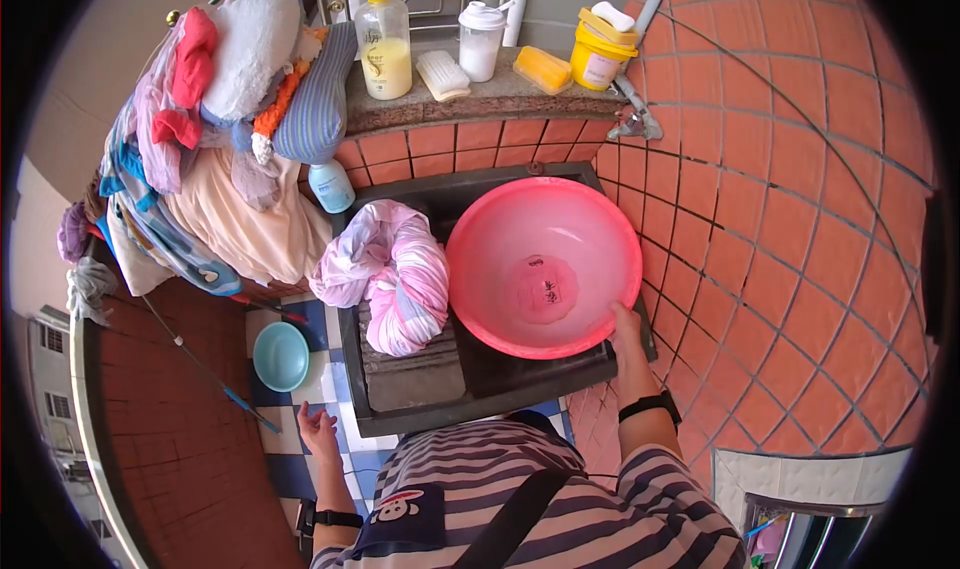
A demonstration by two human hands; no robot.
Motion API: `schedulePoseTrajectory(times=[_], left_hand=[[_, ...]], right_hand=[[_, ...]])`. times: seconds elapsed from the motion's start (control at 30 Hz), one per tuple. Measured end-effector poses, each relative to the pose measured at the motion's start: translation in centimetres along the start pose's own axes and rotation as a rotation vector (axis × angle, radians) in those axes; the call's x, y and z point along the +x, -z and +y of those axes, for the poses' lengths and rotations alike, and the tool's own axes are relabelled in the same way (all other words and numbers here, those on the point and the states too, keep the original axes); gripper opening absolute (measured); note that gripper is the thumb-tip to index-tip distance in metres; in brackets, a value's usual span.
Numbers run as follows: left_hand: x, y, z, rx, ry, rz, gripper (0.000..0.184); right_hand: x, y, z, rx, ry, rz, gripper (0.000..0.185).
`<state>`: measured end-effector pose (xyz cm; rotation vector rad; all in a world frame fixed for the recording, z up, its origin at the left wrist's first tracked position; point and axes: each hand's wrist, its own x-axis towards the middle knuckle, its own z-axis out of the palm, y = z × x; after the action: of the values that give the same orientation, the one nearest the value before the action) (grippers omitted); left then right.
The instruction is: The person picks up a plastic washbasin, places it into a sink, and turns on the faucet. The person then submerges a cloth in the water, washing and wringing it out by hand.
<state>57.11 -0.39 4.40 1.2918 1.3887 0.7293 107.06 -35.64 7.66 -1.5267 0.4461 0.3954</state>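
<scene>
My right hand grips the near right rim of a large pink basin, fingers hidden below the edge. The basin sits in a dark stone sink and holds whitish liquid or residue, with dark lettering on its bottom. On the sink's ribbed washboard part, left of the basin, lies a twisted bundle of pink and white checked cloth. My left hand hangs in the air left of the sink, fingers apart, holding nothing. Below it on the floor is a small light-blue bowl.
On the ledge stand a pump bottle, a white lidded cup, a yellow bar and a yellow tub. A blue-white bottle is beside the sink. Piled laundry hangs at left; a tiled wall bounds the right.
</scene>
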Motion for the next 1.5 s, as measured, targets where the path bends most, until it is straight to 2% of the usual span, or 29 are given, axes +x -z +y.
schedulePoseTrajectory(times=[0.13,0.2,0.23,0.27,0.33,0.37,0.4,0.43,0.5,0.57,0.7,0.77,0.9,0.97,1.1,1.17,1.2,1.27,1.33,1.37,1.4,1.43,1.47,1.5], left_hand=[[-6.5,-3.3,0.1,-0.106,0.152,0.123,0.053],[-8.9,-5.1,1.4,-0.073,0.169,0.147,0.053],[-10.0,-5.9,2.0,-0.094,0.149,0.147,0.052],[-10.6,-6.5,2.2,-0.094,0.156,0.157,0.052],[-11.4,-7.3,2.5,-0.07,0.109,0.151,0.053],[-11.6,-7.5,2.6,-0.055,0.106,0.151,0.054],[-11.7,-8.0,2.9,-0.052,0.104,0.162,0.054],[-11.8,-8.3,3.3,-0.06,0.107,0.147,0.054],[-11.7,-8.8,3.9,-0.097,0.094,0.149,0.055],[-11.2,-9.5,5.1,-0.091,0.037,0.121,0.056],[-9.9,-10.4,6.9,-0.092,-0.011,0.06,0.057],[-9.2,-10.0,7.1,-0.07,-0.041,0.045,0.056],[-8.4,-8.4,6.9,-0.045,-0.062,0.047,0.056],[-7.8,-8.1,6.9,-0.039,-0.047,0.061,0.057],[-6.6,-7.8,6.3,0.026,-0.036,0.062,0.057],[-5.5,-8.2,6.8,0.024,-0.038,0.052,0.058],[-4.9,-8.7,7.3,0.021,-0.048,0.032,0.058],[-3.9,-9.8,8.3,0.026,-0.053,0.049,0.059],[-2.9,-10.8,8.9,0.039,-0.08,-0.015,0.06],[-2.3,-11.2,9.0,0.038,-0.092,-0.046,0.061],[-1.8,-11.6,8.9,0.037,-0.106,-0.077,0.061],[-1.3,-12.0,8.7,-0.027,-0.117,-0.104,0.061],[-1.1,-12.2,8.8,-0.03,-0.112,-0.096,0.061],[-1.0,-12.3,8.9,-0.047,-0.112,-0.118,0.061]], right_hand=[[3.7,0.6,0.1,-0.075,-0.172,-0.053,0.049],[4.8,0.9,-0.9,-0.632,-0.167,-0.03,0.057],[4.4,0.5,-1.9,-0.73,-0.109,-0.165,0.067],[6.9,0.8,-1.8,-0.74,-0.111,-0.172,0.067],[10.2,-0.1,-2.6,-1.017,0.187,-0.382,0.092],[10.2,-1.4,-3.9,-1.055,0.395,-0.253,0.092],[6.2,-4.3,-9.1,-1.08,0.603,-0.123,0.093],[4.7,-6.3,-13.1,-0.905,0.783,-0.152,0.092],[1.7,-10.1,-20.1,-0.746,1.063,-0.125,0.082],[2.4,-13.5,-24.8,-0.781,1.278,-0.066,0.074],[4.8,-16.9,-27.6,-0.988,1.205,0.0,0.061],[4.7,-16.6,-29.2,-1.072,1.044,-0.063,0.046],[6.3,-14.5,-30.3,-1.219,0.976,-0.188,0.033],[11.7,-12.2,-29.4,-0.87,1.223,-0.249,0.03],[12.1,-11.1,-29.2,-0.795,1.173,-0.355,0.03],[6.4,-12.5,-28.6,-0.694,1.098,-0.052,0.034],[3.9,-13.5,-27.5,-0.695,1.102,-0.063,0.034],[-1.4,-15.5,-24.5,-0.593,1.541,0.156,0.039],[-4.4,-17.6,-19.6,-0.483,1.376,-0.187,0.044],[-3.9,-18.8,-16.0,-0.381,1.142,-0.422,0.046],[-6.8,-19.9,-13.8,-0.655,1.076,-0.434,0.056],[-8.9,-21.3,-11.3,-0.58,0.745,-0.637,0.071],[-10.4,-22.6,-9.5,-0.686,0.536,-0.707,0.091],[-12.3,-24.0,-8.4,-0.679,0.31,-0.764,0.098]])
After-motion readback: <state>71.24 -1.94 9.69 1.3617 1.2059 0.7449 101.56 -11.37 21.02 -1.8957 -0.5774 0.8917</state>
